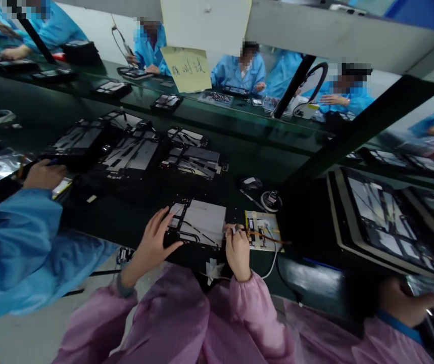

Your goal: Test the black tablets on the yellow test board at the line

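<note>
My left hand (pixel 155 238) lies spread on the panel (pixel 203 222), my right hand (pixel 238 251) pinches a small part (pixel 234 230) beside the board (pixel 264 227).

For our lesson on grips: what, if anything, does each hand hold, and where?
Left hand lies spread on the left edge of the open device, holding nothing. Right hand pinches something tiny, unidentifiable, at its right edge.
</note>
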### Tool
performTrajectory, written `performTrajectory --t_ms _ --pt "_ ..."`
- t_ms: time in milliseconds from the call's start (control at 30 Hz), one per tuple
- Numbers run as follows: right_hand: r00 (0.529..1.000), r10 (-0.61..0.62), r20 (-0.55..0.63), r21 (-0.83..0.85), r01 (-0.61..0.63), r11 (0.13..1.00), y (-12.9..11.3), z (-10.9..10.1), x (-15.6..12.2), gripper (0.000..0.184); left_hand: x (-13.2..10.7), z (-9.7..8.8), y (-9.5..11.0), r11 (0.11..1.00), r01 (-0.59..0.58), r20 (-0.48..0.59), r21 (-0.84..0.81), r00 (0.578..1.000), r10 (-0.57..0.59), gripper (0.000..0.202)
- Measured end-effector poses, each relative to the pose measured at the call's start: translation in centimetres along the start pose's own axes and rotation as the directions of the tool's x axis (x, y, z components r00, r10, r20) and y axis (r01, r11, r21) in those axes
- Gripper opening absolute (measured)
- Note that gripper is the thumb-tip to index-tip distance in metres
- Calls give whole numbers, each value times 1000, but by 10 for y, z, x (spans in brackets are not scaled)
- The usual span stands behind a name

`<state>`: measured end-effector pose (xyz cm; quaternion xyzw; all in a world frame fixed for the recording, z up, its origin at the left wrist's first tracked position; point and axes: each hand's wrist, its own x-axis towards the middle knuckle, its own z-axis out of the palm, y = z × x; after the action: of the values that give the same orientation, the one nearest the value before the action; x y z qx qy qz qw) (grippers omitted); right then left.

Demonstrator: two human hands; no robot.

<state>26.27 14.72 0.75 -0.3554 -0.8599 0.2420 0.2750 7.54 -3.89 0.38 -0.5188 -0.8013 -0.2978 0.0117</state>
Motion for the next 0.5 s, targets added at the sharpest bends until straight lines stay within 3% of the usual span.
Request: performTrajectory --t_ms 67,133,300,500 --pt "998 54 34 153 -58 987 -1 -5 0 33 -16 5 -19 999 -12 106 29 994 9 66" --pt "991 112 78 264 -129 956 -2 -9 3 31 -26 12 -31 999 -11 141 32 990 6 58" --pt "960 190 204 405 -259 877 -10 -16 8 30 -29 15 -33 998 -56 36 -7 998 56 48" --pt "939 68 336 537 -250 806 -46 -47 22 27 -24 2 -33 990 -79 -48 -117 996 74 44"
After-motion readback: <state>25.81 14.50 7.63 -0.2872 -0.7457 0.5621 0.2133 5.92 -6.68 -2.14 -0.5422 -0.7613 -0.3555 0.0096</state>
